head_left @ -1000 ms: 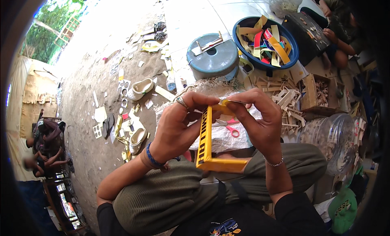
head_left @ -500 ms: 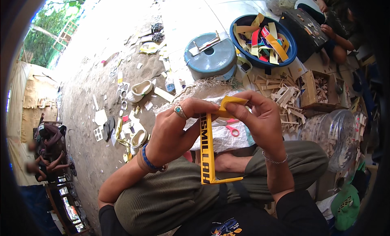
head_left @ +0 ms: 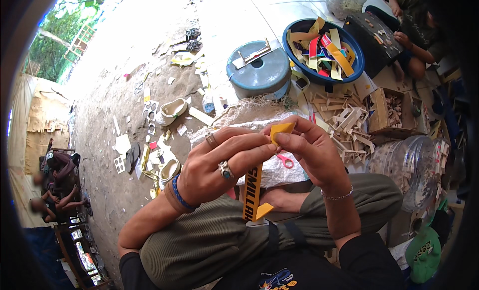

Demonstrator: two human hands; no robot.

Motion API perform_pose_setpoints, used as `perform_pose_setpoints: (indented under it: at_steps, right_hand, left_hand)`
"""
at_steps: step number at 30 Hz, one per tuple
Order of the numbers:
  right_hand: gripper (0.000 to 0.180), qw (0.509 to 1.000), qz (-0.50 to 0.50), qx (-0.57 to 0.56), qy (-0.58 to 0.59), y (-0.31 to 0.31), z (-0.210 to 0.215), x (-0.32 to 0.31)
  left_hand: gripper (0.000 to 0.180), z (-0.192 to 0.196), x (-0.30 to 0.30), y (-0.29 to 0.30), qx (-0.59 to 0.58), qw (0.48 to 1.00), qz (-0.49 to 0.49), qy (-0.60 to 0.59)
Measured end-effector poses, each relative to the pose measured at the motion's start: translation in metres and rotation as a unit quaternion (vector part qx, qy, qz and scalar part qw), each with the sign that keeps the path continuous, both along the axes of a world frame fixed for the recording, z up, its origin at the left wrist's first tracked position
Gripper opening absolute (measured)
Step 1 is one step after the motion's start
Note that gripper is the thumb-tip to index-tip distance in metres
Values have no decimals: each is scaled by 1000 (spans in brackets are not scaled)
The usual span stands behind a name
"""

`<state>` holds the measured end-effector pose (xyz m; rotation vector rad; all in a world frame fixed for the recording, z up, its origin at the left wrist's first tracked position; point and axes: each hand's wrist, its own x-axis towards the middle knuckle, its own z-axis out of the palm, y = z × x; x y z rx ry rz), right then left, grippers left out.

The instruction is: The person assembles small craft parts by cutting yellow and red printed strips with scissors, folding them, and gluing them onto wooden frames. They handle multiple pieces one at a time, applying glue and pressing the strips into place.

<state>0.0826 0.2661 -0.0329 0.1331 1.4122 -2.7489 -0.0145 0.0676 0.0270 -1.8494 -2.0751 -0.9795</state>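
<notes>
Between my hands is a yellow strip (head_left: 252, 196) with black lettering. It hangs down from my fingers, and its lower end bends off to the right. My left hand (head_left: 212, 163), with rings on its fingers, is closed on the strip's upper part. My right hand (head_left: 314, 153) pinches the folded yellow top end between thumb and fingers, touching the left fingertips. Whether a stiff core lies inside the strip is hidden. Beneath my hands, pink-handled scissors (head_left: 286, 162) rest on a white woven sack (head_left: 273, 176) in front of my crossed legs.
A blue-grey stool (head_left: 254, 80) bears a small wooden frame (head_left: 252, 55). Behind it stands a blue basin (head_left: 360, 65) of coloured strips. To the right lie wooden pieces (head_left: 352, 123) and a wooden box (head_left: 383, 129). Clogs (head_left: 172, 112) and scraps litter the left ground. Another person (head_left: 419, 45) sits at upper right.
My left hand has turned so its back shows more, its fingers now reaching over the top fold. The strip has tilted, and its lower bent end looks shorter.
</notes>
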Motion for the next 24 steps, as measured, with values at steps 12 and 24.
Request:
perform_pose_setpoints:
  at_steps: [12,24]
  right_hand:
    - [21,999,-6,22,32,-2,10,7]
    - [38,995,-81,48,41,-4,25,9]
  left_hand:
    - [59,8,2,-9,24,994,-44,100]
    - [54,11,-5,-8,-70,985,29,-158]
